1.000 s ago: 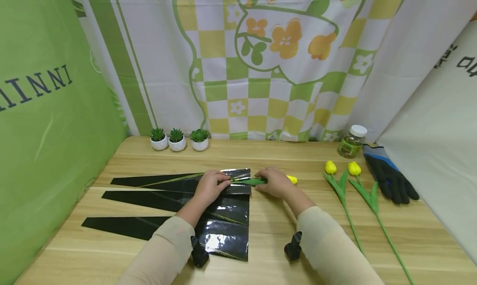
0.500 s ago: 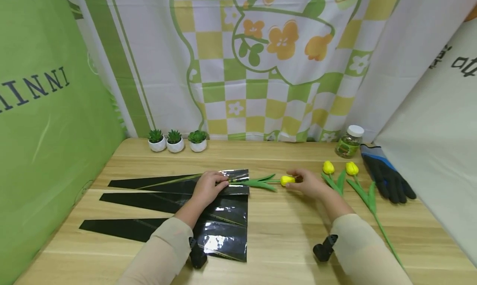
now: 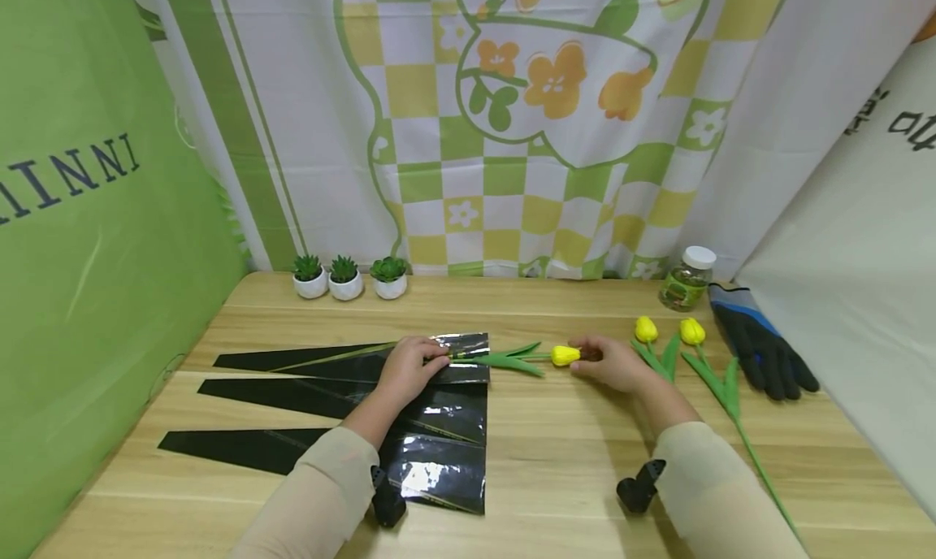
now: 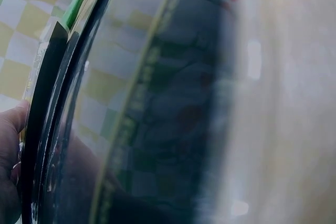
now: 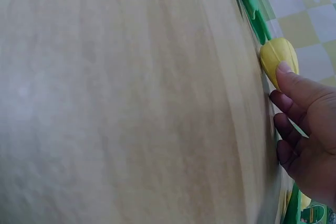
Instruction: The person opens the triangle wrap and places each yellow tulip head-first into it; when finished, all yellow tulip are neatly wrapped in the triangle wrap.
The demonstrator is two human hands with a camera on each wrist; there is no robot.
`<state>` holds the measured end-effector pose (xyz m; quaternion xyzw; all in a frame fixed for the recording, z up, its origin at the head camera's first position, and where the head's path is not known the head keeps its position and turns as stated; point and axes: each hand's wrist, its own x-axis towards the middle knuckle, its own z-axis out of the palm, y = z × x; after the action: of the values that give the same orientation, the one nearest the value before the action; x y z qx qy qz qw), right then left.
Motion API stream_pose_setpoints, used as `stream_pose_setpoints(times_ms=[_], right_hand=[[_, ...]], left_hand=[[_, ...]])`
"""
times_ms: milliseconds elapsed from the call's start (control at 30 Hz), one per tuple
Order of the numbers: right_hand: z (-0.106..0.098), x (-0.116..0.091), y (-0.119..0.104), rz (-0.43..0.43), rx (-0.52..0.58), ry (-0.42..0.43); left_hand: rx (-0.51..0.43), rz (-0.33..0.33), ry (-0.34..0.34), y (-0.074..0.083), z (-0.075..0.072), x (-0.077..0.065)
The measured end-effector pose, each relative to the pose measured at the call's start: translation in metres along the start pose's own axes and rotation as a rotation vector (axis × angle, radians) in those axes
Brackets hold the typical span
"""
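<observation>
A yellow artificial tulip [image 3: 565,356] with green leaves lies sideways, its stem end over the topmost black plastic flower sleeve [image 3: 470,370]. My left hand [image 3: 409,370] rests on that sleeve, thumb and forefinger pinching the tulip's stem; its palm side is hidden in the head view. At the other end, my right hand [image 3: 613,364] pinches the tip of the bloom [image 5: 276,59]. In the right wrist view its thumb lies along the yellow petals, the other fingers curled below. The left wrist view shows my left fingers [image 4: 11,140] at the edge of the dark glossy sleeve.
Two more black sleeves [image 3: 439,405] [image 3: 442,465] lie nearer me. Two yellow tulips [image 3: 646,329] [image 3: 692,331] lie at the right, partly behind my right arm. A lidded jar [image 3: 687,279] and a dark work glove [image 3: 760,340] are at the back right, three potted succulents [image 3: 345,279] at the back left.
My right hand has moved right from the leaves to the bloom, which it uncovered, then shifted slightly to the bloom's tip. My left hand has stayed on the sleeve and stem.
</observation>
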<state>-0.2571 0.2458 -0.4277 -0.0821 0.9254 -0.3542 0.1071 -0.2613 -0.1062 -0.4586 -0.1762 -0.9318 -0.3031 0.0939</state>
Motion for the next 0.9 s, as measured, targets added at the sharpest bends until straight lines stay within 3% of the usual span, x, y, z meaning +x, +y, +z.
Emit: stream_pose_setpoints(times_ms=[400,900], right_hand=[[0.004,0.006,-0.005,0.024,0.007,0.047],[0.017,0.017,-0.029,-0.045,0.081,0.053]], left_hand=[[0.021,-0.015,-0.028,-0.002,-0.002,0.002],[0.006,-0.033,-0.032,0.003,-0.007,0.003]])
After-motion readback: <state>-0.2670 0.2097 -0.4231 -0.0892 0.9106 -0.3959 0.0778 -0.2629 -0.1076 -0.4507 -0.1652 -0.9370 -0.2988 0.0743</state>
